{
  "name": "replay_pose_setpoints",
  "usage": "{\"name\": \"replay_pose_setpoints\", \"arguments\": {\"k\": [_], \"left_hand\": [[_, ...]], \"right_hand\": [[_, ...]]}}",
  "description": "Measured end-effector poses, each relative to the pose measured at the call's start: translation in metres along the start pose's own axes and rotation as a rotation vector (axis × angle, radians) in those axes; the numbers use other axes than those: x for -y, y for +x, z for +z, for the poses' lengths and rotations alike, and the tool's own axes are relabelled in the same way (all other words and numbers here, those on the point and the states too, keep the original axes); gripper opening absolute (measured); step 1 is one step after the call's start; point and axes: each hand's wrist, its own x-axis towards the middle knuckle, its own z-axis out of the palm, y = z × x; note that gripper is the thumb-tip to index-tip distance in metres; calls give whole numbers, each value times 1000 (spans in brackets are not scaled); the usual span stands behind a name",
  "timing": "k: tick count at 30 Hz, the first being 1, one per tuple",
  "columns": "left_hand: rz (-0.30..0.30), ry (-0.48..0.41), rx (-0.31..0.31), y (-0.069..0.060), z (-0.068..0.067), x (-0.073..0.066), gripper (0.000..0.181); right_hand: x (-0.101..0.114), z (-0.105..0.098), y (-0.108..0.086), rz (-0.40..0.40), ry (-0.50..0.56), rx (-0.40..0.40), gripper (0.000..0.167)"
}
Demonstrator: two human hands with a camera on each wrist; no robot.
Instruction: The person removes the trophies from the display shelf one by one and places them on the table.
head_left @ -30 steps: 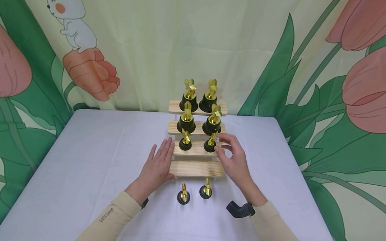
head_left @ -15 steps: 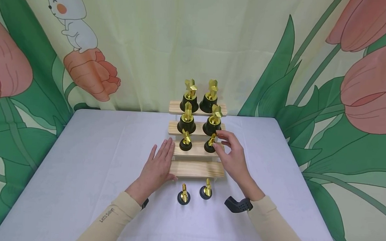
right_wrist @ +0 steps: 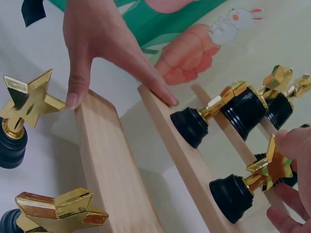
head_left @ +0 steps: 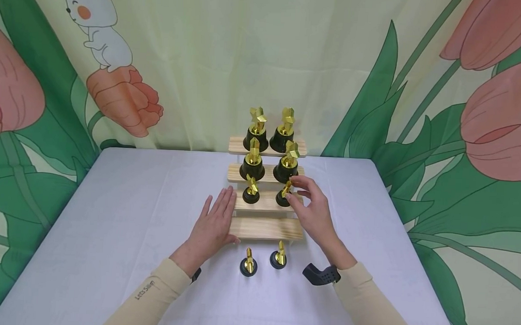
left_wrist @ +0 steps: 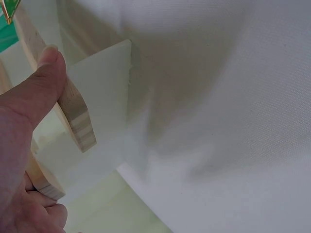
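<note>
My right hand (head_left: 317, 214) pinches the gold star of a small trophy (right_wrist: 232, 198) with a black base, standing on the second board from the front of a wooden tiered stand (head_left: 266, 228). Left of it on that board is a matching small trophy (head_left: 251, 196). My left hand (head_left: 211, 226) lies against the stand's left side with its fingers straight. In the left wrist view, its thumb (left_wrist: 46, 73) touches the front board. Two more small star trophies, a left one (head_left: 248, 266) and a right one (head_left: 278, 259), stand upright on the table before the stand.
Two larger trophies, one of them the right one (head_left: 286, 168), occupy the third board. Another pair, including a left trophy (head_left: 256, 139), stands on the rearmost board. A white cloth covers the table (head_left: 123, 214); a printed curtain (head_left: 194, 72) hangs behind it.
My right hand has moved slightly left, its thumb and fingers closing on the star of the small trophy. My left hand has stayed against the stand.
</note>
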Motion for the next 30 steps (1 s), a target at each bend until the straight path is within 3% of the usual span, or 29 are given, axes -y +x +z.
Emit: {"name": "replay_pose_setpoints", "arguments": {"k": [6,19,30], "left_hand": [[-3,6,2,0,1,0,129],[1,13,-3,1,1,0,129],[8,2,-17,0,0,0,128]], "right_hand": [[-28,4,3,-27,21,9,48],[-27,7,4,-56,-45,-13,50],[-28,6,-1,-62,-16,-2,46]]}}
